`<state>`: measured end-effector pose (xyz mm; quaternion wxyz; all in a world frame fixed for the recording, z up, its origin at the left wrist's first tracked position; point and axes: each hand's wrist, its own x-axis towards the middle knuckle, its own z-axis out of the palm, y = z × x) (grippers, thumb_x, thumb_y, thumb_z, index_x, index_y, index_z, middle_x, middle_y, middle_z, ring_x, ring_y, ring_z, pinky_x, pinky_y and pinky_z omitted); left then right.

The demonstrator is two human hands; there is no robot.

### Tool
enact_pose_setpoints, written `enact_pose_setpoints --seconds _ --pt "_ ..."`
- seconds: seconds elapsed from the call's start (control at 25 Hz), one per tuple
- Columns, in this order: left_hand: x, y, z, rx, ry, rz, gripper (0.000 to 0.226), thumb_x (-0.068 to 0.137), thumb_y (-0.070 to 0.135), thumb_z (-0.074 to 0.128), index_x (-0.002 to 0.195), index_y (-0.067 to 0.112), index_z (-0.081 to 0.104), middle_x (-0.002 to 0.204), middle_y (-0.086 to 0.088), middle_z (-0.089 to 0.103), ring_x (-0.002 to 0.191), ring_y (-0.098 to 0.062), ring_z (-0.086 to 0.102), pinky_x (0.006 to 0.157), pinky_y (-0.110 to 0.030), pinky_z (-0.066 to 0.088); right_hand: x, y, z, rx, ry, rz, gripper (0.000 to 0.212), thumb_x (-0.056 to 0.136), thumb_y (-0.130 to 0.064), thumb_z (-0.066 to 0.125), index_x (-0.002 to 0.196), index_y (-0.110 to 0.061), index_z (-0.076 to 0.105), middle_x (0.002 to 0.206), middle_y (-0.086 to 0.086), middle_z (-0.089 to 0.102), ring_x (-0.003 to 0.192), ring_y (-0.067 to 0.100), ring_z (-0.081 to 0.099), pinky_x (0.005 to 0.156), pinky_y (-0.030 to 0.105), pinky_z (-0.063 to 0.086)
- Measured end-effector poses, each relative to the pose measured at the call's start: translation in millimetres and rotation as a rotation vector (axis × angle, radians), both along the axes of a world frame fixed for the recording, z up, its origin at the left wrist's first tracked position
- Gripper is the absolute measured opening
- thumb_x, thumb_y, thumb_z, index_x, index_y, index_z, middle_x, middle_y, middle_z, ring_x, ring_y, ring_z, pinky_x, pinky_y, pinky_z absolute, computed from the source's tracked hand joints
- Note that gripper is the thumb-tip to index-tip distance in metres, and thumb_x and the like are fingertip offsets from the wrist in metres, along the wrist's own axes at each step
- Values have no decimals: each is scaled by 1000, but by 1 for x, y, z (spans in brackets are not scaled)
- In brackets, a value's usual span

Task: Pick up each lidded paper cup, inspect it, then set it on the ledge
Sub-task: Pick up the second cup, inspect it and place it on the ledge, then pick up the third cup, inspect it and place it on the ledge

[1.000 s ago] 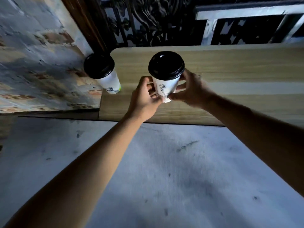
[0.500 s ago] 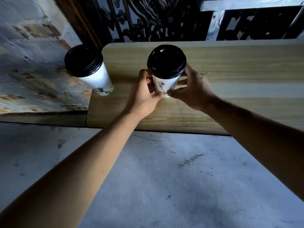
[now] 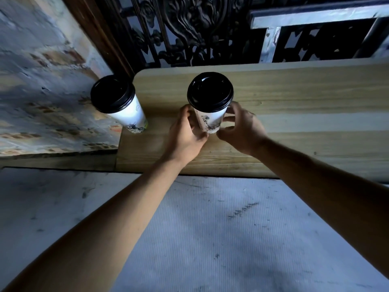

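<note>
Hands (image 3: 185,131) grip lidded cup (image 3: 210,106).

There is only one view, from a camera on the person's head. It looks forward and steeply down over both forearms. The wooden ledge (image 3: 294,114) lies near, across the middle of the frame; the grey floor (image 3: 210,239) fills the lower part and an iron grille (image 3: 189,28) the top.

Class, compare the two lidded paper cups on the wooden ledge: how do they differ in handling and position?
The white paper cup with black lid at the ledge's left corner stands untouched; the centre white paper cup with black lid is gripped low by the left hand and right hand. The corner cup sits by the brick wall, the centre cup farther right. Both share black lids and printed drawings.
</note>
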<state>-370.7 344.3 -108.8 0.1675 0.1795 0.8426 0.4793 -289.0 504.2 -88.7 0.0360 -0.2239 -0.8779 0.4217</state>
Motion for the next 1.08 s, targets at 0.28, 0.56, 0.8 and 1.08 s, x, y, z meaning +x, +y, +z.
enact_pose_setpoints --seconds 0.28,0.56,0.8,1.08 --pt "56 -46 50 -50 95 59 80 73 23 76 145 10 45 142 -12 51 123 -17 54 105 -47 52 86 5 56 179 -187 69 78 89 -30 72 156 -12 34 156 14 45 139 31 47 104 30 36" --pt "144 -68 115 -100 118 -251 55 85 17 78 137 12 59 139 -7 61 132 -19 55 105 -11 32 208 -29 135 186 -264 41 66 92 -28 70 150 -10 44 152 14 47 137 31 47 104 24 32" --pt "244 -55 153 -41 130 -488 41 93 22 67 133 16 65 138 0 66 129 -15 59 104 -5 34 310 -36 182 188 -247 -36 63 94 -32 67 150 -12 44 155 13 45 139 30 46 107 32 36" --pt "385 -71 147 -65 -169 -262 43 89 13 63 132 12 61 132 1 65 127 -16 60 111 -39 46 430 -45 201 64 -189 -46 49 92 -29 63 139 -21 55 136 12 58 121 30 58 95 32 44"
